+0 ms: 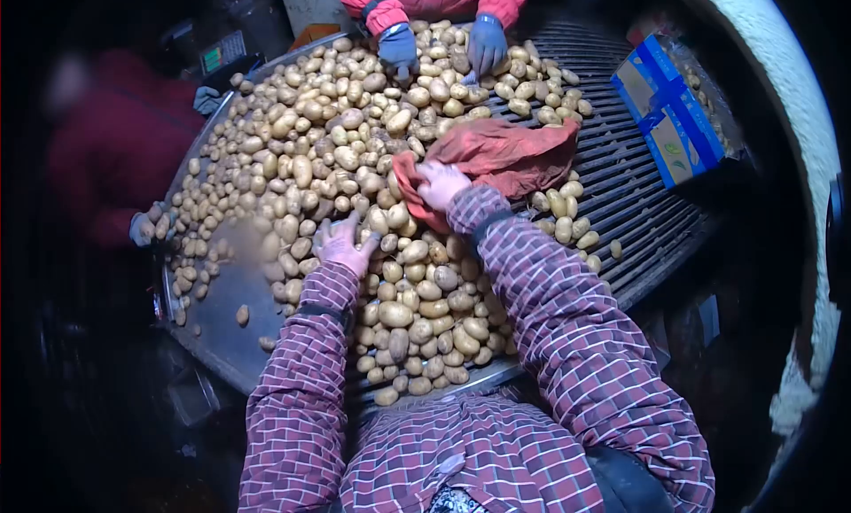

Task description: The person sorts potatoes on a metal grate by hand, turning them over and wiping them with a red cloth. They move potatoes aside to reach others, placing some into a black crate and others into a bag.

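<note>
At far left a co-worker's gloved hand point(142, 229) rests at the table rim point(191, 331); bare metal shows just beside it. Our left hand point(341, 245) lies spread, fingers loose, on the potatoes point(301, 141), gripping nothing. Our right hand point(441, 183) pinches the mouth edge of the red mesh sack point(501, 154) lying mid-pile. Opposite, two gloved hands point(443, 45) touch potatoes. Rightward, bare grate point(620, 185) is open, a blue box point(669, 110) at its edge.

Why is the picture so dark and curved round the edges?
Head view: a wide lens bends the table rim and blackens the corners; light falls mainly on the potatoes, left hand and right hand; the person at left is dim and blurred.
</note>
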### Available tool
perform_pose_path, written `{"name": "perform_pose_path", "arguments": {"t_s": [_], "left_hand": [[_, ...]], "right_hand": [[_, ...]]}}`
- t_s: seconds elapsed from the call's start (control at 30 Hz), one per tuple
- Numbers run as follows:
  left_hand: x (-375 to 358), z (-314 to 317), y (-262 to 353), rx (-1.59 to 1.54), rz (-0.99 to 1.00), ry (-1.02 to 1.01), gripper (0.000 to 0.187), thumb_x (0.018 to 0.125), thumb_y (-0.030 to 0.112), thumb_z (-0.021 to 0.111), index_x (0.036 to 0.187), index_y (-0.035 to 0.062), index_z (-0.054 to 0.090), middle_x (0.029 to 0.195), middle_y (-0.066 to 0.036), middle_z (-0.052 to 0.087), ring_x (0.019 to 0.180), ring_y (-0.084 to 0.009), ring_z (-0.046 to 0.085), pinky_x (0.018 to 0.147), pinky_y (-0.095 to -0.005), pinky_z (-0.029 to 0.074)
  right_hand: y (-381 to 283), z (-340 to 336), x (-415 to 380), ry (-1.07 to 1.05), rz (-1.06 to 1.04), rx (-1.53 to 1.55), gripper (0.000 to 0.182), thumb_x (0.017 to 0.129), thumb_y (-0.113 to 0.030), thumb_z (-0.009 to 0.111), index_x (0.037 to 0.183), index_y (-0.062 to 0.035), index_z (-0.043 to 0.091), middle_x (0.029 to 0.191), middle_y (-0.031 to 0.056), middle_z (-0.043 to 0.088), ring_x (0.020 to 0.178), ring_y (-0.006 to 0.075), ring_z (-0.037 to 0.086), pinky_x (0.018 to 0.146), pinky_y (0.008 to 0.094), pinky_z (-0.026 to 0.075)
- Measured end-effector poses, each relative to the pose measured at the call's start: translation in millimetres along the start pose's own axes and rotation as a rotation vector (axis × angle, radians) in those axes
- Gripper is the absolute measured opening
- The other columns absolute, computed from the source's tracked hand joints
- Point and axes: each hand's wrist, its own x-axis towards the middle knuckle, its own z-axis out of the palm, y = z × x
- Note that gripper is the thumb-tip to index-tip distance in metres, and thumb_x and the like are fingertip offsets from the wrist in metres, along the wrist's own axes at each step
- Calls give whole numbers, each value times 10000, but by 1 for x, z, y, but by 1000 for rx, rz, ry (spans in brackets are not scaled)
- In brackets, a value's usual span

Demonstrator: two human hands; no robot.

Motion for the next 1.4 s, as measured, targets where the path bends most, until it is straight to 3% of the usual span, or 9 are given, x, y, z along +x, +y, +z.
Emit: {"name": "perform_pose_path", "arguments": {"t_s": [0.1,0.23,0.43,0.7,0.87,1.0,1.07,1.17,1.4], "left_hand": [[-27,17,-8,66,195,51,692,801,577,605,1329,138,515,1360,-128,494,1367,-360,314,1116,-607,178],[-81,18,-6,-30,211,-61,652,794,528,642,1255,74,565,1333,-124,511,1313,-336,391,1104,-559,246],[-176,-1,8,-591,156,509,719,702,255,777,1301,10,463,1362,-207,442,1271,-410,400,1095,-491,292],[-156,-74,-30,-969,196,520,1056,634,390,817,1451,15,263,1486,-203,252,1390,-339,243,1135,-458,260],[-69,11,-65,-265,121,319,1167,609,381,841,1510,53,176,1575,-169,83,1462,-352,83,1167,-476,204],[-31,2,-3,53,-185,30,1112,624,397,839,1520,211,206,1601,-42,11,1446,-432,56,1112,-644,194],[-6,-11,11,124,-201,-7,1061,647,427,820,1512,281,225,1599,-50,28,1444,-435,56,1081,-663,250],[53,-10,13,132,-224,29,993,700,413,766,1517,289,214,1598,-39,77,1443,-431,67,1077,-657,267],[183,-46,106,223,-58,-63,814,760,595,632,1463,327,321,1484,-65,371,1350,-365,350,1080,-640,245]], "right_hand": [[-20,4,-61,-36,-331,-296,385,794,-283,559,1149,-142,609,1219,108,563,1068,324,559,941,430,435],[-51,4,-115,13,-127,32,395,751,-189,615,1143,-143,617,1222,101,572,1088,320,546,952,430,436],[-132,-35,-153,86,-368,555,555,736,-40,592,1286,-108,572,1256,125,587,1191,320,544,1043,403,409],[-256,-52,-126,248,-748,918,659,794,-143,737,1392,-94,464,1435,158,405,1345,327,384,1121,418,306],[-157,-6,-89,-55,-26,203,841,766,-394,711,1442,-55,343,1448,231,363,1306,384,407,1096,444,335],[-27,-53,-161,473,167,527,608,756,-120,744,1301,-11,499,1231,178,569,1175,273,532,986,348,439],[57,-86,-228,755,448,-2,509,756,-91,712,1230,-11,545,1123,160,610,1060,301,573,913,393,452],[161,-78,-340,744,1106,-389,826,700,-358,792,1359,-14,433,1377,244,433,1280,391,413,1061,456,365],[176,-38,-352,659,1411,13,837,761,-394,751,1454,-137,358,1540,214,163,1384,402,279,1098,506,306]]}}
